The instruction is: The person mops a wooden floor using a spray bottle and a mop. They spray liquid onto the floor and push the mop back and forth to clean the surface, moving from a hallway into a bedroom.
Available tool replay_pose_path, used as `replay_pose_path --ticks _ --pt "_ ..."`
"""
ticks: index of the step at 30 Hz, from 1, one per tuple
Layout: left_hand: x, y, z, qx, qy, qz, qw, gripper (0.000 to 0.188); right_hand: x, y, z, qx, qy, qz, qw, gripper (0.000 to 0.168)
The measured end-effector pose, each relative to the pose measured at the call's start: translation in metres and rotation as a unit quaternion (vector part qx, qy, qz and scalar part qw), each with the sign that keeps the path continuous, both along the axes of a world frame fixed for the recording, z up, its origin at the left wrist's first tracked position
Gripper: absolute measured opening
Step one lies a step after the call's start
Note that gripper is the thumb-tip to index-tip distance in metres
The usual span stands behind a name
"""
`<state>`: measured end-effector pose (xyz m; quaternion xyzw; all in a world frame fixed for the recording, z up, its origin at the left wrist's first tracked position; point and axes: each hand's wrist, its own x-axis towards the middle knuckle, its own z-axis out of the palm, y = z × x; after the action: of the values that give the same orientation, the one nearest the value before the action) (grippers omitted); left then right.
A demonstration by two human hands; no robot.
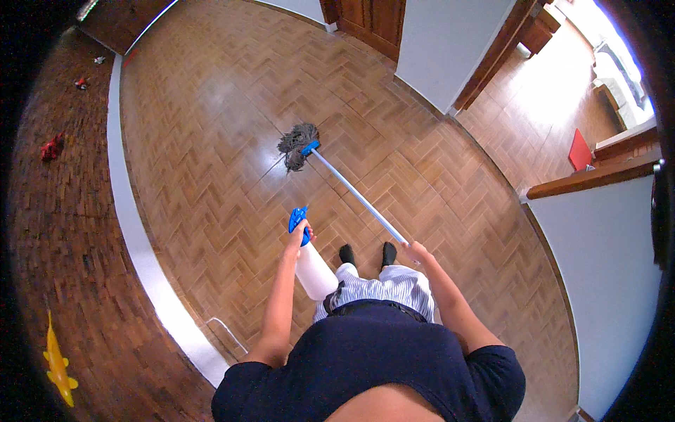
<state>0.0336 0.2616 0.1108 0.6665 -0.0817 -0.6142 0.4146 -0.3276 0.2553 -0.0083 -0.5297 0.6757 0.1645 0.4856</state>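
Note:
My left hand [301, 235] is wrapped around the neck of a spray bottle [316, 274]. The bottle has a white body and a blue trigger head [297, 218], with its nozzle pointing away from me. In my right hand [417, 251] I grip the upper end of a pale mop handle [364, 198]. From there the handle slants forward and left to a blue socket [310, 147]. Grey mop strands [298, 141] lie spread on the herringbone-pattern tile floor [232, 174], beside a shiny patch of reflected light.
On the left, a white ledge [158, 285] borders a brown textured wall bearing a yellow fish ornament [59, 369] and a red ornament [51, 147]. A white cable [228, 329] lies near the ledge. To the right, a doorway opens past a white wall [596, 274]; a red mat [579, 150] is inside.

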Motion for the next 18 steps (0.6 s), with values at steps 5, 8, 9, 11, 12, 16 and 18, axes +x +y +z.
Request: replay_pose_path --ticks 5,8,9,11,12,16,18 --pt "-0.016 -0.007 0.008 0.028 0.007 -0.021 0.999 0.014 -0.005 0.001 -0.011 -0.036 -0.025 0.002 0.999 0.057" --pt "0.0 0.002 -0.026 0.047 0.025 -0.049 0.997 0.013 0.004 -0.001 -0.002 -0.023 -0.033 0.017 0.999 0.058" --pt "0.002 0.002 -0.034 0.053 0.032 -0.064 0.996 0.013 0.006 -0.001 0.001 -0.019 -0.04 0.018 0.999 0.058" --pt "0.005 0.003 -0.049 0.059 0.038 -0.076 0.995 0.013 0.008 0.001 0.007 -0.008 -0.061 0.022 0.998 0.059" --pt "0.004 0.001 -0.053 0.062 0.042 -0.084 0.994 0.013 0.007 0.003 0.009 -0.003 -0.07 0.022 0.997 0.059" --pt "-0.02 -0.012 -0.027 0.056 0.035 -0.096 0.993 0.013 0.0 0.014 -0.011 -0.016 -0.047 0.019 0.999 0.058" --pt "-0.021 -0.015 -0.032 0.075 0.054 -0.096 0.991 0.013 0.002 0.013 -0.011 -0.021 -0.043 0.019 0.999 0.057"
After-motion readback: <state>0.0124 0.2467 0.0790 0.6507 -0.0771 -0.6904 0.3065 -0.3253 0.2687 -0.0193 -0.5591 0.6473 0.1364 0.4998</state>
